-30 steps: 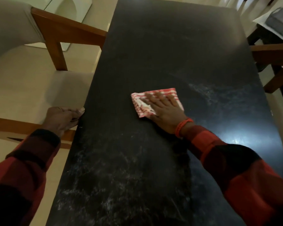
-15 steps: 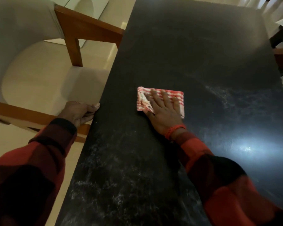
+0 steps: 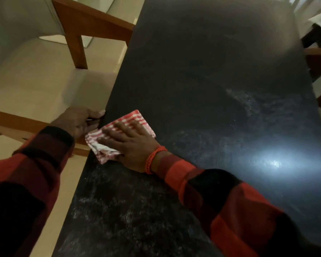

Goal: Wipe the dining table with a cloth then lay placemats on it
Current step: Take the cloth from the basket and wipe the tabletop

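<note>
Cloth (image 3: 126,127), red-and-white striped and folded, lies at the dark tabletop (image 3: 202,75) edge under my flat, spread right hand (image 3: 132,143); my left hand (image 3: 78,120) curls on that edge

**Striped cloth at the left edge of a dark dining table**

A long dining table (image 3: 202,75) with a black, slightly glossy top runs from near to far through the scene. Pale, dusty smears cover its near part and a patch on its right side, where a bright light glare reflects off the surface. The far part looks darker and smoother. A red-and-white striped cloth (image 3: 130,119), folded into a rough square and rumpled at its near corner, lies flat on the tabletop at the left edge, one corner just overhanging it.
</note>
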